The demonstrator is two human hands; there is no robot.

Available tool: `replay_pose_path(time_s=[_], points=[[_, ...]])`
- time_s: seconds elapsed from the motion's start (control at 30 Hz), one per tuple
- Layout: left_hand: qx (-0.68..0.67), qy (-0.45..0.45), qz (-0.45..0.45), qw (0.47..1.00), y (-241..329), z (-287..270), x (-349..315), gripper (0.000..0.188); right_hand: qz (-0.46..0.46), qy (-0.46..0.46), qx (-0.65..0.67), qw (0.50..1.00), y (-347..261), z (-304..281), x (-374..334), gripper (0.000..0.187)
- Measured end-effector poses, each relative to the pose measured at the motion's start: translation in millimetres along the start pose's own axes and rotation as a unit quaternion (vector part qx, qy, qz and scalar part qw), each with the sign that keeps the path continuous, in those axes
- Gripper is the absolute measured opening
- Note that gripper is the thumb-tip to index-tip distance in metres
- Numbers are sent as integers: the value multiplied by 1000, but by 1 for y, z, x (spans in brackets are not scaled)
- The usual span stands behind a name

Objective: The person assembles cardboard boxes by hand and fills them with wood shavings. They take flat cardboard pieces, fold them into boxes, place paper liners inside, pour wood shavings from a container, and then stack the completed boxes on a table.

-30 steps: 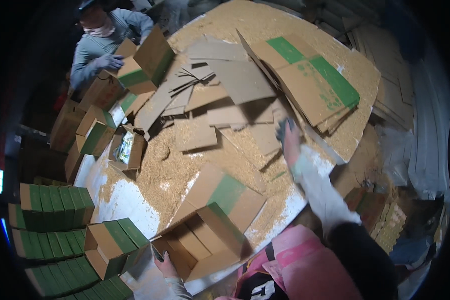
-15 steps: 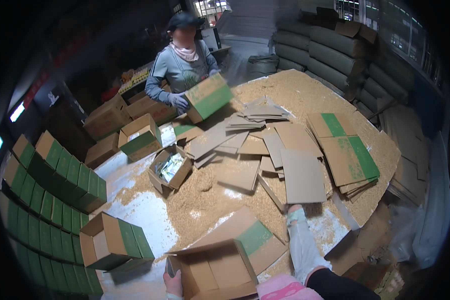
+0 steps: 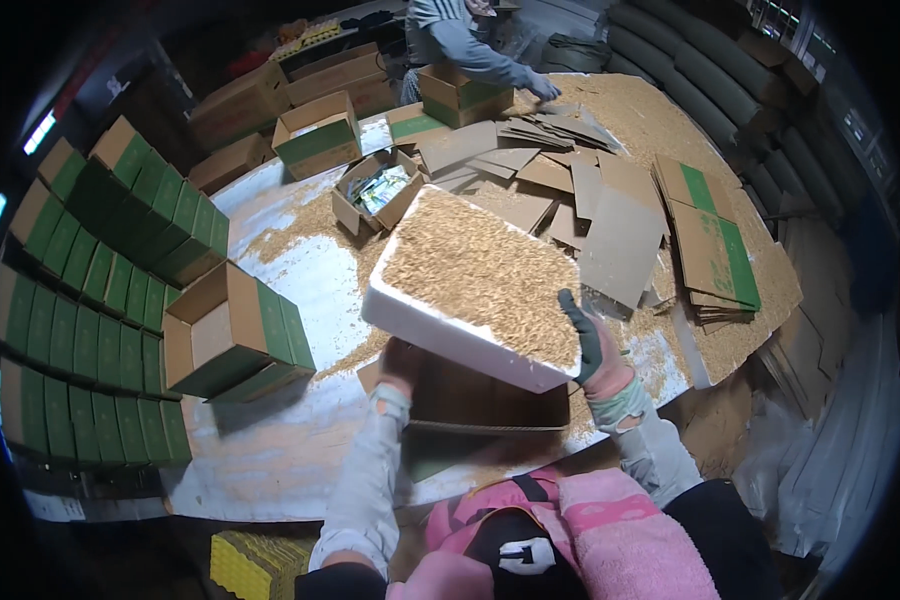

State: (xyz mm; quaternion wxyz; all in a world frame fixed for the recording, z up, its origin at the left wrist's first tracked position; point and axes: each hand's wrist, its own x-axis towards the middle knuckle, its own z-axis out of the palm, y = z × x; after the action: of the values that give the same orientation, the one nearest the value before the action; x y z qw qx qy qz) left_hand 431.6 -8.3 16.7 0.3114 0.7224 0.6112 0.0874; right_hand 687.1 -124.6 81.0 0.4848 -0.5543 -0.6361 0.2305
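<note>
Between my two hands a white foam box (image 3: 460, 335) is lifted and tilted, its top covered with yellowish-brown husks (image 3: 475, 270). My right hand (image 3: 600, 355), in a dark-fingered glove, is closed round its right end, thumb over the rim. Under its left part is my left hand (image 3: 400, 362), in shadow, with the fingers mostly hidden by the box. Directly below stands an open cardboard box (image 3: 490, 410) on the table, partly covered from sight by the foam box.
Stacked green-and-brown boxes (image 3: 65, 330) line the left. Beside them stands an open box (image 3: 235, 330). A box of packets (image 3: 378, 190), loose cardboard sheets (image 3: 610, 240) and flattened cartons (image 3: 705, 240) lie farther off. A co-worker (image 3: 460, 50) reaches across the husk-strewn far side.
The foam box has come into my hands above the open cardboard box. My right hand has left the cardboard sheet. The co-worker has set down a carton and is reaching right.
</note>
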Motion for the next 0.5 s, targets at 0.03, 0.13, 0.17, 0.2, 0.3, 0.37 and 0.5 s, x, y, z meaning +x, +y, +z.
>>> replay_pose_path(time_s=[0.03, 0.13, 0.17, 0.2, 0.3, 0.37, 0.5], points=[[132, -47, -35, 989, 27, -10, -12, 41, -41, 8, -6, 999, -12, 20, 3, 48], [-285, -61, -22, 956, -8, 15, -7, 41, 241, 26, 403, 883, -26, 46, -3, 42], [-479, -72, -15, 875, -25, 32, 0, 41, 205, 20, 308, 929, -26, 39, -10, 43], [-650, -79, -10, 755, -39, 47, 7, 41, 234, 20, 356, 904, -11, 29, -18, 44], [-346, 32, 86, 934, -48, 47, 32, 37, 287, 53, 381, 877, 25, -3, -38, 47], [-386, 34, -17, 922, -44, 49, 32, 35, 264, 75, 337, 901, 49, -9, -53, 51], [-375, 75, 89, 920, -24, 58, 10, 38, 373, 40, -201, 905, 96, 1, -70, 49]])
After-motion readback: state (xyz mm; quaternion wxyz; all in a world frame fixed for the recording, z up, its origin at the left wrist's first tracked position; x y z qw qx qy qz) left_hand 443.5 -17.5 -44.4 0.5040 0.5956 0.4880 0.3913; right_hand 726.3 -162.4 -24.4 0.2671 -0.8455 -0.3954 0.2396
